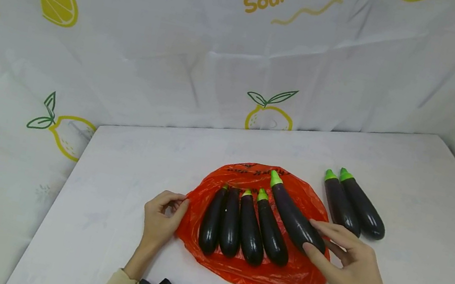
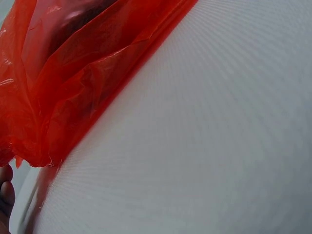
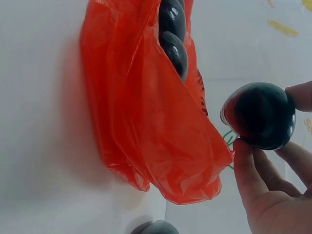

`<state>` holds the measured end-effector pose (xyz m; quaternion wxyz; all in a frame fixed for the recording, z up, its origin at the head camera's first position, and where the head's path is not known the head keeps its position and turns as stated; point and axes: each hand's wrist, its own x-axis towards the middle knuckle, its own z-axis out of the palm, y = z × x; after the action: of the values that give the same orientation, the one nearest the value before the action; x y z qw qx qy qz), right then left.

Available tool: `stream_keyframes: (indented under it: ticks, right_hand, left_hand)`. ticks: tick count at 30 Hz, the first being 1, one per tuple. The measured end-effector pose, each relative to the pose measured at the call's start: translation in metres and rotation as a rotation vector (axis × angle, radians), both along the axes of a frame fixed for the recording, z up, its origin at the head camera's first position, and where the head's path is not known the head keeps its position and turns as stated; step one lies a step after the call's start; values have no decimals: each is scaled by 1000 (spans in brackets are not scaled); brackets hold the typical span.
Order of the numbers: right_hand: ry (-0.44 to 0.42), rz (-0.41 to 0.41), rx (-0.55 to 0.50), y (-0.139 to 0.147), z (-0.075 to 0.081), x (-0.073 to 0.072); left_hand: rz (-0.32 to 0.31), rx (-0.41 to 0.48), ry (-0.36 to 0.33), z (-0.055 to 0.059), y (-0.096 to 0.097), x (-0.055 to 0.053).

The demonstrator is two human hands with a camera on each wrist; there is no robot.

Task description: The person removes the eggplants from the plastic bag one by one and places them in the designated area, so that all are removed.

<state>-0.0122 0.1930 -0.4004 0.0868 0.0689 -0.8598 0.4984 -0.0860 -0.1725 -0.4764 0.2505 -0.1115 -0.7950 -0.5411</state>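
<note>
A red plastic bag [image 1: 227, 270] lies spread with its mouth up in the middle of the table. Several dark eggplants [image 1: 249, 229] with green tops lie side by side in it. My left hand [image 1: 163, 218] pinches the bag's left rim between thumb and fingers. With thumb and fingertips, my right hand [image 1: 354, 263] holds another eggplant [image 1: 293, 217] by its thick end, tilted over the right part of the bag. In the right wrist view this eggplant [image 3: 263, 117] is off the table, beside the bag's raised edge [image 3: 195, 161].
Two more eggplants [image 1: 355, 205] lie together on the white table [image 1: 435, 209], right of the bag and just beyond my right hand. A white cloth [image 1: 157, 48] with lemon prints hangs behind the table's back edge.
</note>
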Motion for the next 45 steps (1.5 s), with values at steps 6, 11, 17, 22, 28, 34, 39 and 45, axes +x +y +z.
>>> stream_keyframes:
  ticks: [6, 11, 17, 22, 28, 34, 39, 45]
  right_hand:
    - [19, -13, 5, 6, -1, -2]
    - [67, -13, -4, 14, -1, -4]
    - [97, -35, -18, 25, -1, -6]
    - [109, -64, -18, 35, -1, -9]
    - [104, -106, -36, 46, -1, -12]
    - [103, -137, -48, 55, -1, -14]
    - [108, -167, -62, 64, -2, -17]
    - [121, -183, -124, 78, 0, -22]
  left_hand:
    - [-24, 8, 37, -5, -4, -2]
    - [-19, 5, 37, -7, -5, -2]
    - [-12, 5, 28, -6, -4, -2]
    - [-16, 16, -13, -4, -4, -1]
    - [-13, 13, -18, -4, -4, -1]
    - [11, -5, 16, -7, -3, -1]
    - [14, -11, 17, -6, -2, -1]
    - [-19, 6, -7, -5, -5, -1]
